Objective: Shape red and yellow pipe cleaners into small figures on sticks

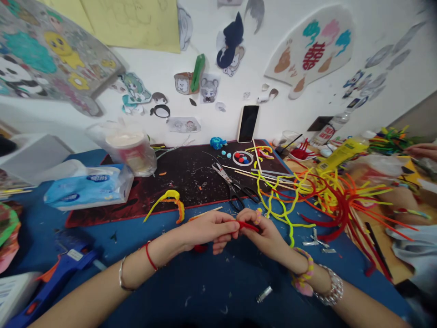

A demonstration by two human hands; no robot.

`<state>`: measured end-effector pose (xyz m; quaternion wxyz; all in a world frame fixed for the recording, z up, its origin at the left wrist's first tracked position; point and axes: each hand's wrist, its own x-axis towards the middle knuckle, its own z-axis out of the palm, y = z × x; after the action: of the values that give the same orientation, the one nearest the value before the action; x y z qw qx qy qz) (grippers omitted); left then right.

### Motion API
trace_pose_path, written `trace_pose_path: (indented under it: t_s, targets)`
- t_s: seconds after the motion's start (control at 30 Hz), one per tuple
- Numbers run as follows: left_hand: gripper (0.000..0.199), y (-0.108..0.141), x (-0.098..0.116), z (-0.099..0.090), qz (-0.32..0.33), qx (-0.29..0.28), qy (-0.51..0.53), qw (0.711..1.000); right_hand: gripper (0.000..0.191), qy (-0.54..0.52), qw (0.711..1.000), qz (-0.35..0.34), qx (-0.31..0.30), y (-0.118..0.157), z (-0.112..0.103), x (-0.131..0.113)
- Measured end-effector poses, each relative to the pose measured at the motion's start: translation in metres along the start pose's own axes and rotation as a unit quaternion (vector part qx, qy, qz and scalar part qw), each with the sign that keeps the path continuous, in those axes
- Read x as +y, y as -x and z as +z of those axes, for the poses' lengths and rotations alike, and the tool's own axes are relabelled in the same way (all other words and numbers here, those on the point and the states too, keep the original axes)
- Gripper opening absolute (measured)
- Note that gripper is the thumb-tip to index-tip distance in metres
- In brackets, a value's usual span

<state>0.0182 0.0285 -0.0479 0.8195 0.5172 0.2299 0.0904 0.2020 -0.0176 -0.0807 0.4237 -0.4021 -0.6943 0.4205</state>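
Both hands meet over the near part of the blue tabletop. Between the fingertips of my left hand (pixel 213 228) and my right hand (pixel 256 228) is a red pipe cleaner (pixel 248 225), pinched from both sides. Part of it is hidden by the fingers. Under my left hand a bit of red fuzzy material (pixel 200 248) shows. A bent yellow and orange pipe cleaner piece (pixel 172 197) lies on the mat to the left. Just beyond the hands rest black-handled scissors (pixel 235 187), blades apart.
Yellow, orange and red pipe cleaners (pixel 336 205) pile up at the right. A blue glue gun (pixel 64 269) and a tissue pack (pixel 88 184) lie left. A phone (pixel 248 123) leans on the wall behind a dish of pompoms (pixel 243 152). Another person's arm (pixel 404 202) shows at far right.
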Motion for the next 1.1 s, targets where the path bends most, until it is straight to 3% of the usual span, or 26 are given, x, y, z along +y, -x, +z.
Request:
trace_pose_path:
  t_s: [0.17,0.3,0.43,0.6,0.77,1.0,1.1]
  targets:
    - [0.027,0.000,-0.003,-0.001,-0.006,0.000,0.006,1.000,0.014,-0.005,1.000,0.015,-0.026,0.000,0.001,0.000]
    - [0.027,-0.003,-0.005,0.001,0.024,0.058,-0.098,0.993,0.015,-0.059,0.995,0.076,-0.042,0.000,0.002,0.001]
    - [0.027,-0.004,-0.005,0.004,0.073,0.138,-0.275,0.949,0.017,-0.097,0.988,0.112,-0.034,0.000,0.002,0.000]
    - [0.017,-0.002,-0.002,0.012,0.154,0.230,-0.362,0.890,0.015,-0.148,0.979,0.141,-0.015,0.000,0.002,0.000]
    - [0.016,0.000,-0.003,0.013,0.220,0.217,-0.433,0.847,0.013,-0.225,0.957,0.185,-0.008,0.003,0.006,0.009]
    - [0.030,0.003,-0.009,0.014,0.216,0.175,-0.606,0.746,0.012,-0.335,0.916,0.217,-0.037,0.003,0.007,0.013]
    - [0.029,0.005,-0.007,0.015,0.220,0.179,-0.602,0.746,0.014,-0.303,0.928,0.212,-0.040,0.003,0.004,0.013]
